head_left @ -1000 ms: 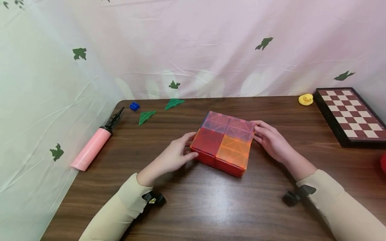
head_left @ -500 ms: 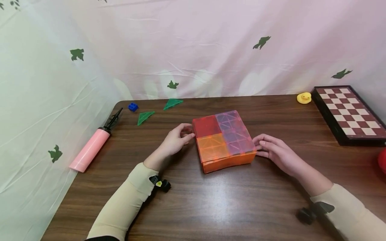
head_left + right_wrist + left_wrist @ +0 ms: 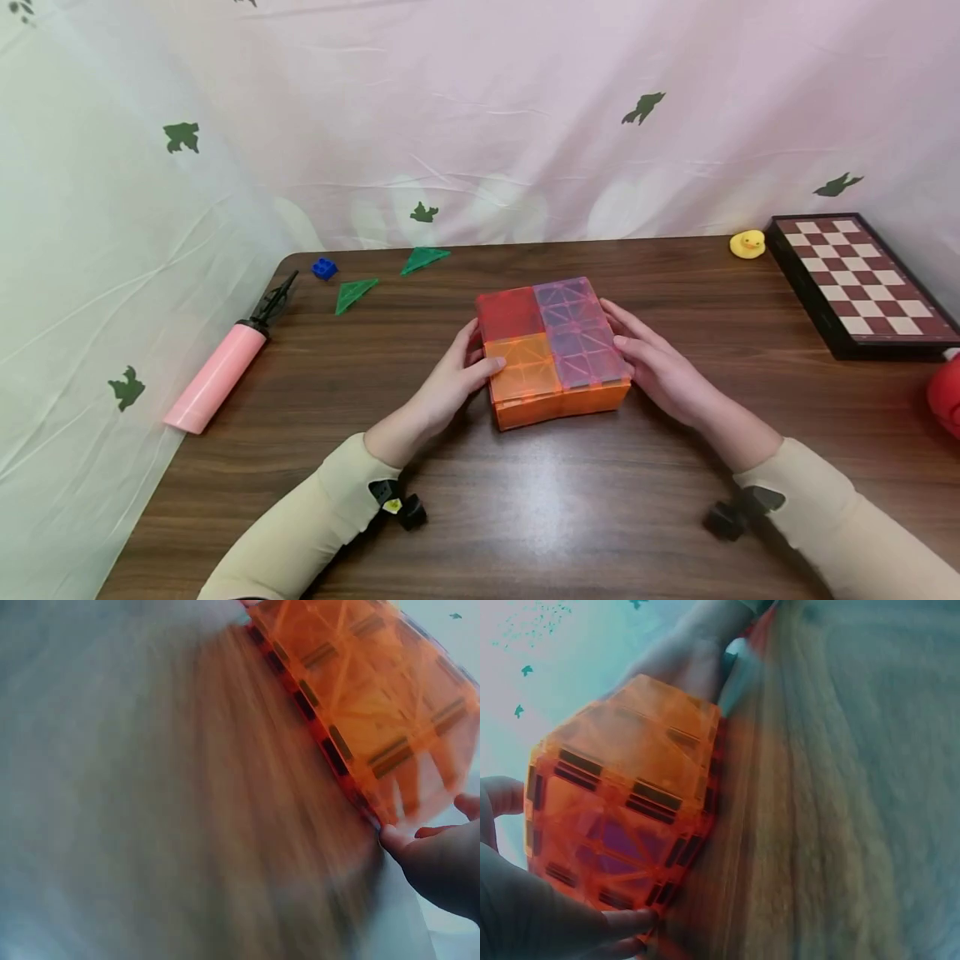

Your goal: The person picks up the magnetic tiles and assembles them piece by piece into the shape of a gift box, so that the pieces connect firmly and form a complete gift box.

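A flat box of translucent magnetic tiles [image 3: 551,350] lies on the brown table [image 3: 525,517], its top red, orange and purple and its near side orange. My left hand [image 3: 457,375] grips its left side, thumb laid on the orange top tile. My right hand [image 3: 652,367] holds the right side, thumb on the purple edge. The left wrist view shows the orange box [image 3: 622,802] close up with my left hand [image 3: 525,915] wrapped round its lower end. In the blurred right wrist view, fingertips of my right hand [image 3: 442,862] touch a corner of the box [image 3: 367,697].
A pink hand pump [image 3: 213,375] lies at the table's left edge. Two green triangle tiles [image 3: 354,293] [image 3: 423,259] and a blue brick [image 3: 324,267] sit at the back left. At the back right are a yellow duck [image 3: 747,243] and a chessboard [image 3: 855,279]. A red object [image 3: 947,400] shows at the right edge.
The box was turned on the table, so its orange side now faces me instead of the red one. Both hands came off briefly and now hold its sides again.
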`<state>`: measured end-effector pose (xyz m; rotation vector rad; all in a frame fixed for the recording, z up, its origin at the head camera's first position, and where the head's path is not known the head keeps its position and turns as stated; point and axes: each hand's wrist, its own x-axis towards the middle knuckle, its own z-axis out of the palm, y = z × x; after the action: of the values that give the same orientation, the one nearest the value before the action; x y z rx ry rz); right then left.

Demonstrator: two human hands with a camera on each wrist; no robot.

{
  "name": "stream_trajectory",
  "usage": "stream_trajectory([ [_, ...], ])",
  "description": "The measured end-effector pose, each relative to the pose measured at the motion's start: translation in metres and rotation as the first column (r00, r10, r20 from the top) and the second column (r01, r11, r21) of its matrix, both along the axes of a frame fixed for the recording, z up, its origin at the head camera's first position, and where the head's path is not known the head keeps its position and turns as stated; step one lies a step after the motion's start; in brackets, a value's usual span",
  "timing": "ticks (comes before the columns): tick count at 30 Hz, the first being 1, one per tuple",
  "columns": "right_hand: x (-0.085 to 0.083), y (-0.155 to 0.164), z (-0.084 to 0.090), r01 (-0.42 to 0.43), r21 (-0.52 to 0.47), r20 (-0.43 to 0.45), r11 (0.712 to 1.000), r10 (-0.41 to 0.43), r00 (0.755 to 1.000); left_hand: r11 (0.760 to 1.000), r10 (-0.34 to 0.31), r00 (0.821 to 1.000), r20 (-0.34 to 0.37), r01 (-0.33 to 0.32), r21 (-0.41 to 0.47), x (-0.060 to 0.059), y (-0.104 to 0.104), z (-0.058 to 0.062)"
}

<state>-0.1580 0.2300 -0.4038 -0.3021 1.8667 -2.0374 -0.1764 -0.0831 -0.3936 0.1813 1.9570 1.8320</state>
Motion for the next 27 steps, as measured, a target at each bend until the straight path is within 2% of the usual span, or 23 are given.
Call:
stream_trajectory([
  [5,0.008,-0.005,-0.002,0.034,0.003,-0.010,0.999,-0.034,0.999,1.000,-0.030,1.000,-0.008,0.030,-0.009,-0.012,0.000,-0.003],
  [8,0.012,-0.006,-0.002,0.054,0.007,-0.014,0.999,-0.054,0.998,0.998,-0.055,0.998,0.016,0.055,-0.021,-0.019,-0.002,-0.001],
  [10,0.012,-0.006,-0.003,0.060,0.001,-0.021,0.998,-0.060,0.998,0.997,-0.063,0.998,-0.004,0.063,-0.050,-0.026,-0.006,0.001],
  [12,0.011,-0.005,-0.004,0.066,-0.013,-0.021,0.998,-0.066,0.998,0.984,-0.062,0.994,-0.092,0.045,-0.174,-0.037,-0.017,0.006],
  [13,0.010,-0.005,-0.004,0.069,-0.020,-0.022,0.997,-0.069,0.997,0.964,-0.065,0.985,-0.157,0.021,-0.266,-0.044,-0.024,0.008],
  [14,0.009,-0.004,-0.005,0.071,-0.025,-0.020,0.997,-0.071,0.997,0.929,-0.075,0.971,-0.226,-0.014,-0.369,-0.052,-0.033,0.011],
  [15,0.008,-0.004,-0.005,0.072,-0.030,-0.018,0.997,-0.072,0.997,0.878,-0.089,0.954,-0.288,-0.062,-0.475,-0.061,-0.044,0.013],
  [16,0.007,-0.004,-0.006,0.070,-0.034,-0.013,0.997,-0.071,0.997,0.810,-0.108,0.938,-0.328,-0.108,-0.576,-0.070,-0.055,0.016],
  [17,0.005,-0.003,-0.006,0.066,-0.036,-0.008,0.997,-0.067,0.998,0.730,-0.137,0.925,-0.356,-0.149,-0.667,-0.079,-0.067,0.017],
  [18,0.004,-0.003,-0.007,0.061,-0.036,-0.006,0.997,-0.061,0.998,0.653,-0.166,0.917,-0.363,-0.174,-0.737,-0.088,-0.078,0.018],
  [20,0.002,-0.003,-0.007,0.049,-0.037,-0.005,0.998,-0.049,0.999,0.535,-0.203,0.921,-0.334,-0.181,-0.825,-0.102,-0.100,0.018],
  [21,0.001,-0.003,-0.007,0.045,-0.039,-0.005,0.998,-0.045,0.999,0.483,-0.220,0.924,-0.314,-0.176,-0.857,-0.108,-0.110,0.017],
  [23,0.000,-0.001,-0.007,0.035,-0.046,-0.007,0.998,-0.035,0.999,0.405,-0.240,0.933,-0.269,-0.156,-0.901,-0.117,-0.126,0.013],
  [24,0.000,0.000,-0.007,0.032,-0.051,-0.008,0.998,-0.032,0.999,0.379,-0.246,0.936,-0.251,-0.146,-0.914,-0.119,-0.132,0.011],
  [26,-0.001,0.002,-0.007,0.023,-0.060,-0.006,0.998,-0.023,1.000,0.339,-0.253,0.941,-0.226,-0.133,-0.931,-0.121,-0.139,0.005],
  [27,-0.001,0.003,-0.007,0.017,-0.061,-0.005,0.998,-0.017,1.000,0.328,-0.254,0.942,-0.218,-0.128,-0.936,-0.119,-0.141,0.003],
])
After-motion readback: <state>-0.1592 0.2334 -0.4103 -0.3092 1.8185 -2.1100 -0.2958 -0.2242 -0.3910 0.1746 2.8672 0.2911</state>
